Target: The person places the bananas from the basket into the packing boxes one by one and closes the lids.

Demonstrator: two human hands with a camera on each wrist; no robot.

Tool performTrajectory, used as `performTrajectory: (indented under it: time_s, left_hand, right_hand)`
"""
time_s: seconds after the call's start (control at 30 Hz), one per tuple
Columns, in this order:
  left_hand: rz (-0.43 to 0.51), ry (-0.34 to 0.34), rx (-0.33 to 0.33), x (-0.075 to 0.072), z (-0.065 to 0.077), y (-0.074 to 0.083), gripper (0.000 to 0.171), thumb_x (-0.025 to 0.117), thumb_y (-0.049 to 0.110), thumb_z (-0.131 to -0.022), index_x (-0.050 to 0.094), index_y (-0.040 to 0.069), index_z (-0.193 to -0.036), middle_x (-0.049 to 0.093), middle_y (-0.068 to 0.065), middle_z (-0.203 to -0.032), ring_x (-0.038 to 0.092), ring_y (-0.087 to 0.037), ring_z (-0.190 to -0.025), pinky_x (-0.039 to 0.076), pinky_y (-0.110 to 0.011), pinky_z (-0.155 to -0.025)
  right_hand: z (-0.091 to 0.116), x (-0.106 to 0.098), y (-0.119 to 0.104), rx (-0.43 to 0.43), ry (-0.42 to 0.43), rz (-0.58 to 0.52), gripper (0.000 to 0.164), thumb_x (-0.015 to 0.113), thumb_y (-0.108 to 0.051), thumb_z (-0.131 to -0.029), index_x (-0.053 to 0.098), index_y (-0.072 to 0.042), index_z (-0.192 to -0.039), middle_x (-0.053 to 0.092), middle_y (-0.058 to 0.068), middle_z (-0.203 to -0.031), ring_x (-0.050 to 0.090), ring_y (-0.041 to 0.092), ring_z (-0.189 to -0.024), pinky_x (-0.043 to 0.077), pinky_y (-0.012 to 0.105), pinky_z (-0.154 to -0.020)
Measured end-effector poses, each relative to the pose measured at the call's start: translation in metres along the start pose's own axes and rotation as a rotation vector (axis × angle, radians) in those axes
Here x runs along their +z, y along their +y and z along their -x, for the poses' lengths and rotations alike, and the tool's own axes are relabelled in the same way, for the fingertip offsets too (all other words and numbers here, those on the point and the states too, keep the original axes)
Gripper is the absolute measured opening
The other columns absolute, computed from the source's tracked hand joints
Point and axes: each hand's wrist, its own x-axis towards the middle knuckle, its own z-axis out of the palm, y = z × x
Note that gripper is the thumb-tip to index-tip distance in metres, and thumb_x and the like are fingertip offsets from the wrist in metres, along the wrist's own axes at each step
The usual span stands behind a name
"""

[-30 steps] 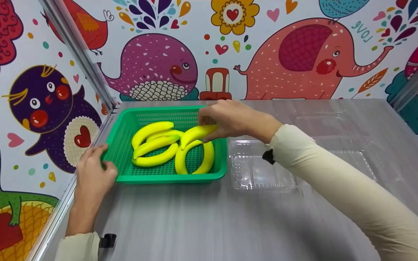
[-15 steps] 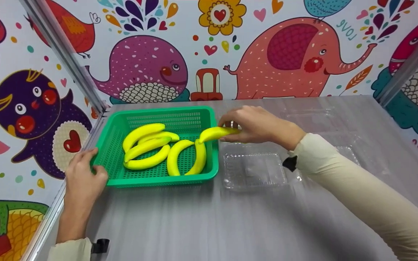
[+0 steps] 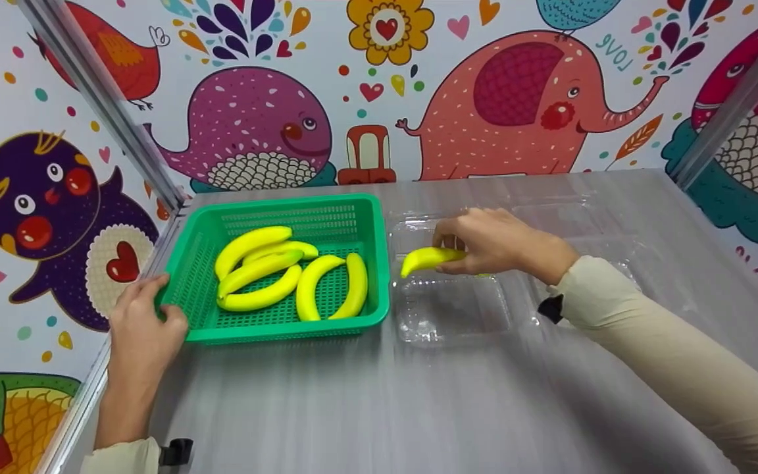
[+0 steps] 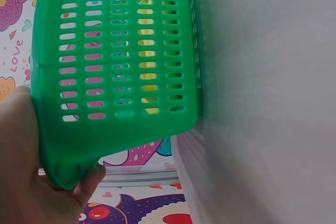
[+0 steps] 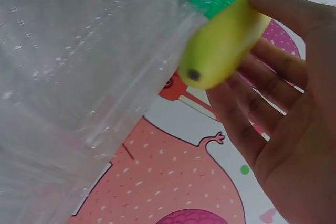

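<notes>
My right hand (image 3: 494,243) pinches a yellow banana (image 3: 426,260) between thumb and fingers, over a clear plastic clamshell box (image 3: 451,309). In the right wrist view the blunt, dark-spotted end of the banana (image 5: 226,45) points toward the camera, with the thumb on one side and the fingers on the other. My left hand (image 3: 145,329) grips the left rim of a green plastic basket (image 3: 274,332); the left wrist view has the thumb (image 4: 90,182) hooked at the basket's corner. Several more bananas (image 3: 264,266) lie inside the basket, most of them bunched at its left.
Right of the nearer box lies more clear plastic packaging (image 3: 570,217), partly behind my right arm. The grey table (image 3: 326,408) is bounded by cartoon-printed walls (image 3: 458,85) with metal corner posts (image 3: 109,112).
My right hand has carried the banana out of the basket, rightward and over the clear box. My left hand stays on the basket rim. The head view has shifted slightly.
</notes>
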Motion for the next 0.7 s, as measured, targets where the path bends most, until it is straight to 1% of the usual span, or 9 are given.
performTrajectory:
  time_s: [0.13, 0.33, 0.5, 0.7]
  left_hand:
    - [-0.002, -0.003, 0.0, 0.0, 0.0, 0.0, 0.05, 0.056, -0.007, -0.089, 0.068, -0.011, -0.137, 0.067, -0.035, -0.131, 0.061, -0.054, -0.129, 0.051, -0.072, -0.107]
    - [-0.005, -0.018, -0.015, 0.0, -0.001, 0.002, 0.051, 0.055, -0.006, -0.089, 0.067, -0.011, -0.138, 0.066, -0.035, -0.134, 0.06, -0.055, -0.132, 0.05, -0.072, -0.108]
    - [-0.002, -0.034, -0.027, -0.001, 0.0, 0.003, 0.05, 0.056, -0.006, -0.09, 0.067, -0.01, -0.139, 0.065, -0.034, -0.136, 0.059, -0.054, -0.134, 0.049, -0.071, -0.111]
    - [-0.004, -0.033, -0.032, -0.002, 0.0, 0.002, 0.05, 0.056, -0.005, -0.091, 0.067, -0.01, -0.14, 0.065, -0.034, -0.137, 0.059, -0.054, -0.134, 0.049, -0.07, -0.112]
  right_hand:
    - [0.005, 0.007, 0.004, 0.014, -0.037, 0.011, 0.034, 0.087, -0.039, -0.091, 0.08, -0.016, -0.116, 0.081, -0.001, -0.099, 0.073, 0.015, -0.084, 0.064, 0.037, -0.077]
    - [0.008, 0.019, 0.007, 0.015, -0.078, -0.005, 0.036, 0.089, -0.034, -0.09, 0.081, -0.011, -0.117, 0.082, 0.004, -0.103, 0.077, 0.019, -0.09, 0.067, 0.039, -0.084]
    - [0.009, 0.031, 0.009, 0.004, -0.073, 0.01, 0.036, 0.091, -0.033, -0.089, 0.081, -0.01, -0.115, 0.083, 0.006, -0.102, 0.079, 0.021, -0.088, 0.067, 0.039, -0.081]
    - [0.009, 0.038, 0.007, 0.014, -0.049, 0.059, 0.035, 0.092, -0.033, -0.088, 0.082, -0.01, -0.112, 0.084, 0.007, -0.102, 0.079, 0.023, -0.088, 0.067, 0.04, -0.079]
